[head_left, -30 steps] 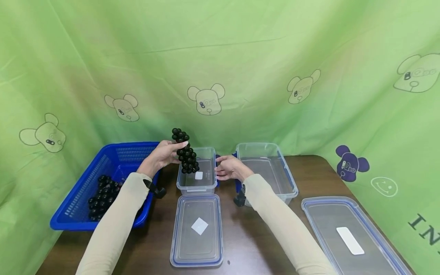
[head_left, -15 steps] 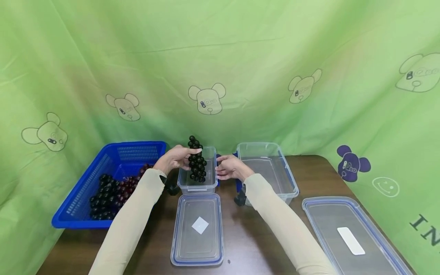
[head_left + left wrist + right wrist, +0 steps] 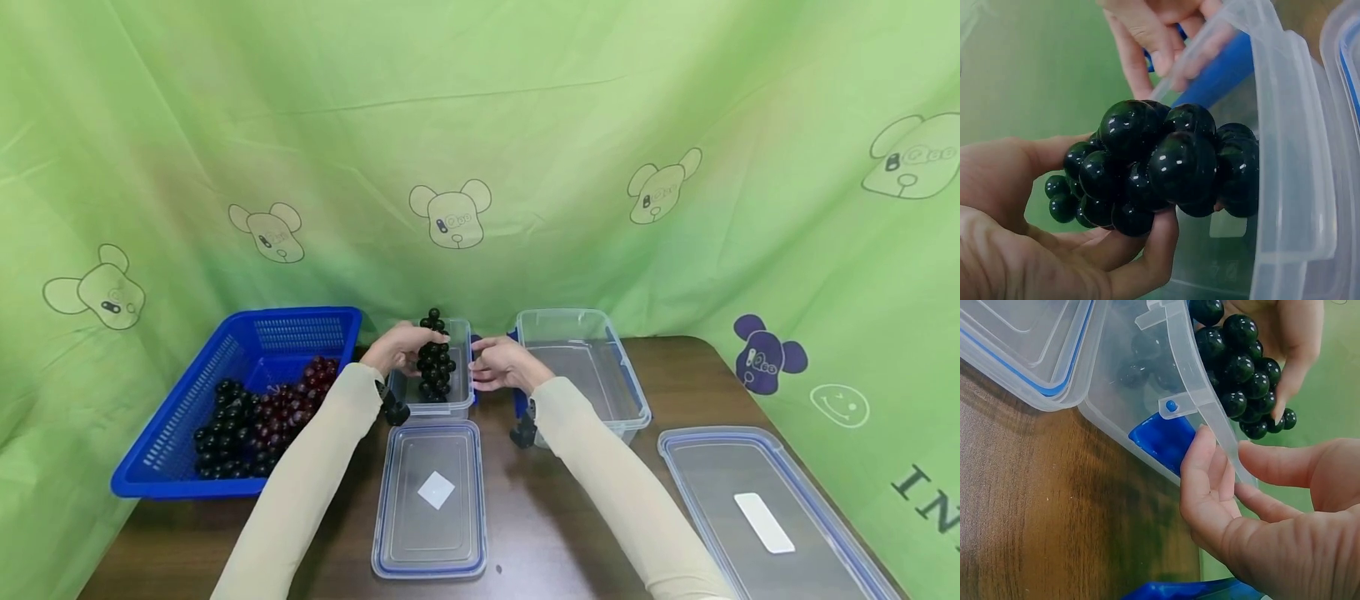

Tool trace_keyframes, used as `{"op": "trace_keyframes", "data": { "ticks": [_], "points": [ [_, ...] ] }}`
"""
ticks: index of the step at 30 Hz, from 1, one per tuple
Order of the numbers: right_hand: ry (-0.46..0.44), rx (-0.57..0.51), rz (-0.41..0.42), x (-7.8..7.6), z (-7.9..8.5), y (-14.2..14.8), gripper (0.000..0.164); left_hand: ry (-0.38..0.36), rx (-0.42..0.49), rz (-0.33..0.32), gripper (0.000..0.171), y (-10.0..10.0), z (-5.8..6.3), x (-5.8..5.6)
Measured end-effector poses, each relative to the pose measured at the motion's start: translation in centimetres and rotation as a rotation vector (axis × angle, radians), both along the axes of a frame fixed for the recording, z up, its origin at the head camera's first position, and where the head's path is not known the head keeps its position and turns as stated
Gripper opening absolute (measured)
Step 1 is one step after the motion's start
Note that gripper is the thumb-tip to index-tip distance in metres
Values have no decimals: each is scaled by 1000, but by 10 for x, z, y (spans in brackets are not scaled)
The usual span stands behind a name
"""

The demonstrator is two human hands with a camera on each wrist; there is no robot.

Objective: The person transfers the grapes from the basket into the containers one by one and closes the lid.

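Note:
A bunch of shiny black grapes (image 3: 437,360) hangs in my left hand (image 3: 405,345), whose thumb and fingers curl round its upper part. Its lower end is inside the small clear food container (image 3: 408,400), seen through the wall in the right wrist view. My right hand (image 3: 1266,494) holds that container's side at the rim, fingertips beside a blue latch (image 3: 1163,442). In the left wrist view the black grapes (image 3: 1154,169) overlap the near rim. The container's lid (image 3: 427,533), clear with a blue seal and a white label, lies in front of it.
A blue basket (image 3: 161,417) at the left holds black grapes (image 3: 223,433) and dark red grapes (image 3: 288,408). Right of the small container stands a larger clear container (image 3: 577,367) with blue latches. A larger lid (image 3: 720,492) lies at the table's right edge. A green cloth (image 3: 562,167) hangs behind.
My left hand has moved right and down with the black grapes, from the small container's left side to inside its opening. More red grapes show in the basket. My right hand stays put.

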State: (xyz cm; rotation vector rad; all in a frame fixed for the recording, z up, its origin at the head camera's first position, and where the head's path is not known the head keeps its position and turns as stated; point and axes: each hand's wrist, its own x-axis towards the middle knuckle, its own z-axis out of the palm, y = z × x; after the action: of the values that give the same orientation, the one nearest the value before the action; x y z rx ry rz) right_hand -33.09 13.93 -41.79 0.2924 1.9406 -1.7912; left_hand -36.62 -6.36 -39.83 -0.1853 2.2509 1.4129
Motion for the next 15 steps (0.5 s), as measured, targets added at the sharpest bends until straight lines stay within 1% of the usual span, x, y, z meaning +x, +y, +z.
{"op": "trace_keyframes", "data": {
  "ticks": [3,5,7,9,11,13,15],
  "points": [
    [-2,-3,-2,-1,0,1,61,29,-67,-6,70,5,2,1],
    [1,0,-1,0,0,0,61,58,-127,-5,73,9,2,1],
    [0,4,1,0,1,0,61,107,-200,-8,66,12,1,1],
    [1,8,1,1,1,0,60,166,-273,-20,50,16,0,1],
    [1,9,-1,2,1,0,60,224,-342,-38,38,19,-3,3],
    [2,8,-3,2,1,0,60,236,-374,-64,37,22,-6,4],
    [3,1,-3,1,0,0,60,205,-359,-83,38,24,-10,4]
  ]
}}
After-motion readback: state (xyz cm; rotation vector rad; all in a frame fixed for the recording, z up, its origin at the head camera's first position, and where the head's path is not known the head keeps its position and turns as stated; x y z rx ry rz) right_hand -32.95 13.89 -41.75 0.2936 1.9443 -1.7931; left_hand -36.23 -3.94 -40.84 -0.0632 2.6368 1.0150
